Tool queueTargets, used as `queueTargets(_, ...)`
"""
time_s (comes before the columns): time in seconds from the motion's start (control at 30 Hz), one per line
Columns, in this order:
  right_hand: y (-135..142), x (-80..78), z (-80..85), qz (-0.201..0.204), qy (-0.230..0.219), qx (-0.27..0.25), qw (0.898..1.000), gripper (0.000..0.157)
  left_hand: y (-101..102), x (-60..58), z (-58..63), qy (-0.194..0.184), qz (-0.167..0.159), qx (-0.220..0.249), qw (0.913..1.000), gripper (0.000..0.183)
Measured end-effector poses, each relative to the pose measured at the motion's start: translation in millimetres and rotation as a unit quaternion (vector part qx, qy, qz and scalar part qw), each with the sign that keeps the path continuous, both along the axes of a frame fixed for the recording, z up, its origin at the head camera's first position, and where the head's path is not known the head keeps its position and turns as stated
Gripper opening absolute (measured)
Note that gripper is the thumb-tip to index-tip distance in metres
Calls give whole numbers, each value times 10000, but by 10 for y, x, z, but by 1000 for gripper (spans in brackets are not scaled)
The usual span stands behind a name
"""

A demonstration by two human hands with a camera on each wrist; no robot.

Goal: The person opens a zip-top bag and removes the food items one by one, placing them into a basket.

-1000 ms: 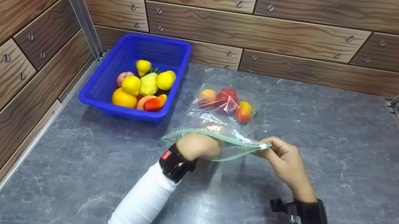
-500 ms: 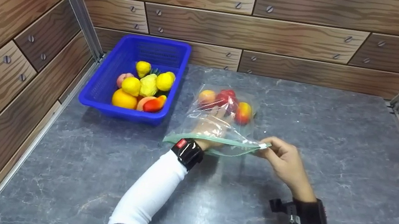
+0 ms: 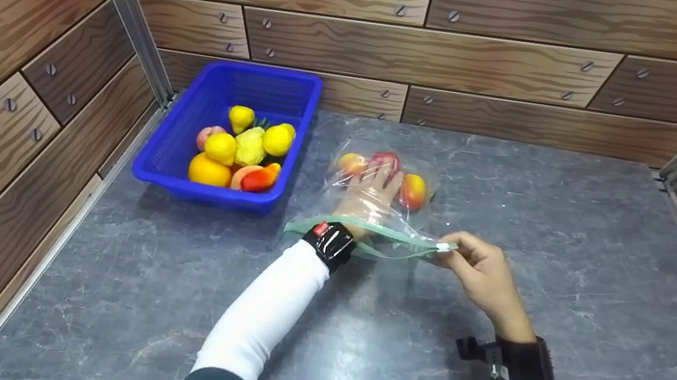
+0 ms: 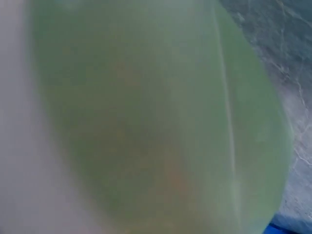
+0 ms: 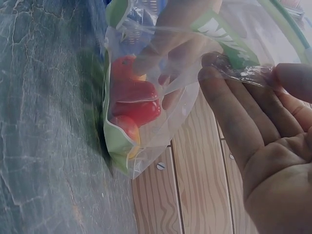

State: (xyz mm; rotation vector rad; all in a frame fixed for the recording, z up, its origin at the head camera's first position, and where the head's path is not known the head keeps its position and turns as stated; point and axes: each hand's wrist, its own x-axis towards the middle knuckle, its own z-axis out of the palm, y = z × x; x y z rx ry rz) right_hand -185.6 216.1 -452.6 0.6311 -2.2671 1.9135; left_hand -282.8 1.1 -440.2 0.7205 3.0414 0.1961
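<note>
A clear zip bag (image 3: 324,198) with a green zip edge lies on the table, holding a red bell pepper (image 5: 139,102) and two red-yellow fruits, one at the left (image 3: 352,164) and one at the right (image 3: 413,192). Through its mouth reaches my left hand (image 3: 370,198), fingers spread over the pepper; no grip on it shows. My right hand (image 3: 482,273) pinches the bag's right corner by the white slider (image 3: 444,248) between thumb and fingers. The left wrist view is mostly covered by the blurred green zip edge (image 4: 253,122).
A blue basket (image 3: 146,169) stands at the back left with several fruits, among them an orange (image 3: 209,170) and a yellow pear (image 3: 240,118). Wood-patterned walls (image 3: 429,63) bound the grey table (image 3: 568,249) at the back and sides.
My left hand has pushed deeper into the bag, away from me, until its fingers lie over the bell pepper. The right hand keeps its pinch on the corner. The bag's mouth has narrowed.
</note>
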Motion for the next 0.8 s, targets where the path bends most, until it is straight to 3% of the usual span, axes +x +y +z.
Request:
queueTargets(0.13, -7, 6, 10, -2, -12, 0, 10000, 7, 11, -74, -24, 10, 61, -54, 10000, 121)
queueTargets(0.27, -16, 13, 20, -25, -47, -22, 10000, 7, 26, -135, -24, -93, 161, 244, 9995, 119)
queueTargets(0.57, -9, 5, 8, 48, -94, -116, 9999, 9, 88, -321, -28, -670, 401, 251, 9966, 112)
queueTargets(0.8, 4, 6, 14, 21, -69, 35, 10000, 9, 96, -333, -89, -415, 304, 263, 9983, 114)
